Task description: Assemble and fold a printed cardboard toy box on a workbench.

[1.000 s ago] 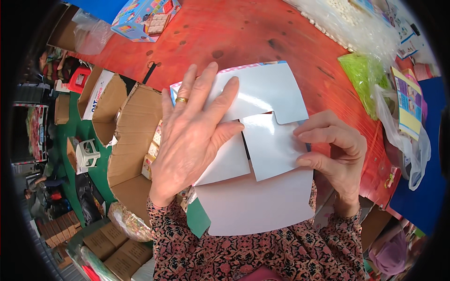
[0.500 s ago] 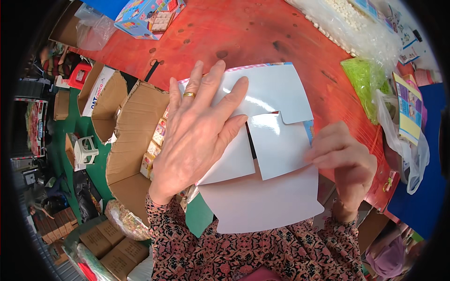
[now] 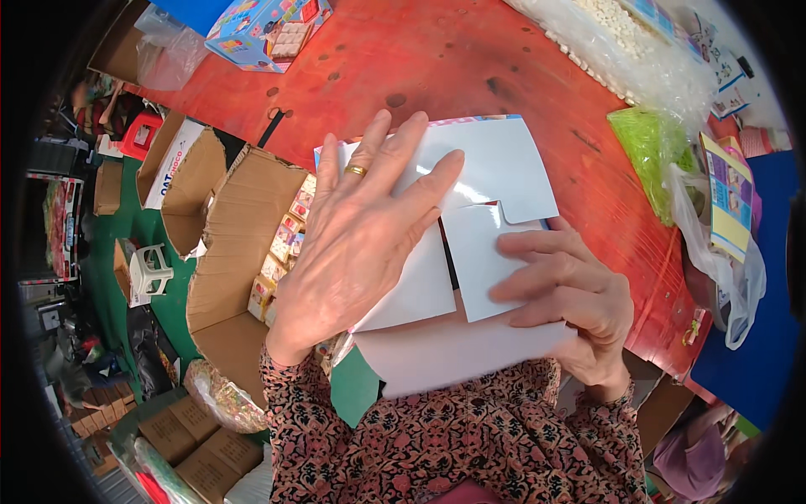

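Note:
A small carton (image 3: 495,160) with white inner flaps and a printed outside stands near the table's front edge. My left hand (image 3: 369,227), with a ring on one finger, lies flat and spread across its upper and left flaps. My right hand (image 3: 567,294) rests its outstretched fingers on the right-hand flap (image 3: 478,260). Its thumb is at the right end of the wide front flap (image 3: 453,357), which sticks out toward me and is partly blurred. Narrow dark gaps show between the flaps. The carton's inside is mostly hidden.
The red table (image 3: 369,63) bears a blue printed box (image 3: 260,34) at the back left. A clear bag of white pieces (image 3: 621,50) and green plastic bags (image 3: 642,155) lie at the right. Beside the table at left stands an open cardboard box (image 3: 243,244) holding small wrapped packs.
My right hand has moved left onto the right-hand flap. The front flap has tilted upward at its near edge. My left hand has shifted slightly right and stays on the carton.

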{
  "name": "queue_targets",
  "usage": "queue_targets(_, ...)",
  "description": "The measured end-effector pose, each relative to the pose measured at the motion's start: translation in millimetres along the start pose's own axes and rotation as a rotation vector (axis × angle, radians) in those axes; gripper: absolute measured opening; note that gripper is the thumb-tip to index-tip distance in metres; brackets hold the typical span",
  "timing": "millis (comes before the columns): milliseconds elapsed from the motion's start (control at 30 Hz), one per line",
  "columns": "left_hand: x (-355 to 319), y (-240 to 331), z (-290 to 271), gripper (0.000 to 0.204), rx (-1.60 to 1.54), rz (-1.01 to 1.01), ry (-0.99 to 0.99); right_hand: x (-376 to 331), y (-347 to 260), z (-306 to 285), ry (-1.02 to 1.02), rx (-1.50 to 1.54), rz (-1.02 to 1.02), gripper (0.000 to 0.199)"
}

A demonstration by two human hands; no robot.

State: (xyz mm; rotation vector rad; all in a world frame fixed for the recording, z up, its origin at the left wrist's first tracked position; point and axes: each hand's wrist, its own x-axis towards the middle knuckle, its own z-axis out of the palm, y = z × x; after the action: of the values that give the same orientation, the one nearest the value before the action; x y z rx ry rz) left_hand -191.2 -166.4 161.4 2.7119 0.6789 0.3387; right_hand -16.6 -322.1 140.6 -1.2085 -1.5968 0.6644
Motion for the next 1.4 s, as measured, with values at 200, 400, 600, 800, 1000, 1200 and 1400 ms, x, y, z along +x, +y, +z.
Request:
queue_targets(200,-4.2,-3.8,0.8,0.043,-0.003,0.003,-0.003,-7.6,-7.4,16.9,0.130,-0.025,0.076,0.037)
queue_targets(400,-2.0,-2.5,-0.4,0.044,0.000,0.013,-0.007,-15.5,-6.2,10.9,0.122,0.228,0.127,0.060)
queue_targets(600,0.4,0.9,0.0,0.044,0.005,-0.001,-0.018,-9.7,-3.7,-5.8,0.157,0.218,0.192,0.022)
queue_targets(800,1.5,-0.9,-0.6,0.043,0.018,0.002,-0.037,7.3,5.7,-19.5,0.089,-0.017,0.194,0.025)
queue_targets(1000,3.8,1.2,0.0,0.042,0.028,0.021,-0.028,16.9,0.4,-35.3,-0.111,-0.312,0.097,0.034)
queue_targets(1200,5.7,-1.8,-0.3,0.043,0.022,0.037,-0.015,20.2,1.7,-35.1,-0.153,-0.392,-0.010,0.033)
queue_targets(1400,6.5,-10.5,-4.6,0.042,-0.125,0.007,0.015,12.4,5.0,-34.8,-0.080,-0.321,-0.031,0.030)
